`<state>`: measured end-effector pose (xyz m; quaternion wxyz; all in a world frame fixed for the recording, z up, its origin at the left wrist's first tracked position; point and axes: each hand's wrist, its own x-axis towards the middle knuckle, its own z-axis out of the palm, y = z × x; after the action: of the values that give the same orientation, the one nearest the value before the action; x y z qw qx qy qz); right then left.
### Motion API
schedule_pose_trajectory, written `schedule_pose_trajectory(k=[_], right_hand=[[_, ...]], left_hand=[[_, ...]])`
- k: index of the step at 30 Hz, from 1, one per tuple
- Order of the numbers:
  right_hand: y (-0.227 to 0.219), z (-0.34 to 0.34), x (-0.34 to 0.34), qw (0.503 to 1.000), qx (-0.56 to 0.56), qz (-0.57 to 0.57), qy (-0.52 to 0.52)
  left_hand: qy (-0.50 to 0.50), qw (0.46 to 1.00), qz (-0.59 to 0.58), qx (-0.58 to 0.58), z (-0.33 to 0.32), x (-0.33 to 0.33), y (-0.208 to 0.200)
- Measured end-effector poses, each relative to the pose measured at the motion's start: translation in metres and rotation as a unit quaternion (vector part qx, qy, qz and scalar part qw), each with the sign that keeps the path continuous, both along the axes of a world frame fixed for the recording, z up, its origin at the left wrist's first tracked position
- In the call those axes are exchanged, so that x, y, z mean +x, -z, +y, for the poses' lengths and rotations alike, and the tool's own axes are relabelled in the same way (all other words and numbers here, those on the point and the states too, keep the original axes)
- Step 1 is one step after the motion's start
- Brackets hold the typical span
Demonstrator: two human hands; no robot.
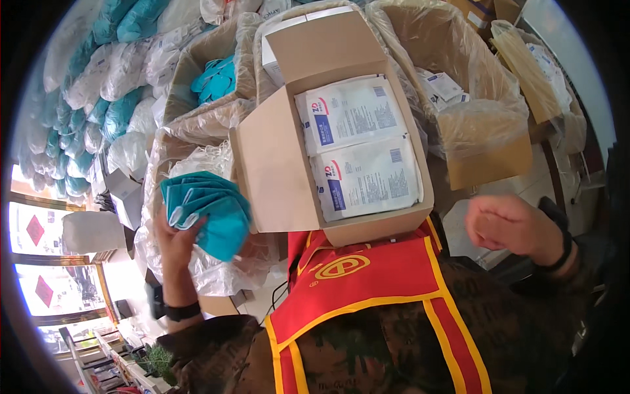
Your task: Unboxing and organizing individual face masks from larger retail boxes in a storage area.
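Observation:
My left hand (178, 238) is closed around a fanned stack of teal face masks (220, 223), with white ear loops showing at its near edge. The stack hangs over a lined carton at the left. My right hand (502, 224) is curled into a fist in the air at the right, and I see nothing in it. Between my hands sits an open cardboard box (374, 226), its flaps folded out. Inside lie two stacks of white printed packets, a far packet (354, 111) and a near packet (367, 176), side by side and flat. Neither hand touches the box.
Tall cartons lined with clear plastic surround the box. The far left carton (180, 79) holds teal masks (215, 77); the right carton (482, 128) holds white packets (443, 85). Bagged goods (98, 85) pile up at the far left. My red apron (354, 289) touches the box's near side.

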<state>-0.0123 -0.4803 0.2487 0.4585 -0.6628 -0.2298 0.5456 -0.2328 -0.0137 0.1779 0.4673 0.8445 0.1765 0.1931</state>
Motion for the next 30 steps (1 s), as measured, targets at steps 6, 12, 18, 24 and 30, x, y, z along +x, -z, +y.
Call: schedule_pose_trajectory(k=[6,12,18,24,30], right_hand=[[0.057,0.069,-0.008,0.951,0.243,0.183,0.054],[0.078,0.145,0.009,0.958,0.238,0.158,0.023],[0.100,0.203,-0.005,0.964,0.228,0.133,-0.023],[0.107,0.200,-0.036,0.955,0.214,0.174,-0.110],[0.088,0.166,-0.033,0.932,0.210,0.005,-0.297]], left_hand=[[0.122,0.872,-0.222,-0.420,-0.046,0.015,0.016],[0.230,0.781,-0.283,-0.508,-0.086,0.040,0.008],[0.277,0.740,-0.289,-0.540,-0.110,0.061,0.001],[0.287,0.724,-0.295,-0.554,-0.123,0.064,-0.001],[0.285,0.724,-0.298,-0.553,-0.124,0.060,-0.002]])
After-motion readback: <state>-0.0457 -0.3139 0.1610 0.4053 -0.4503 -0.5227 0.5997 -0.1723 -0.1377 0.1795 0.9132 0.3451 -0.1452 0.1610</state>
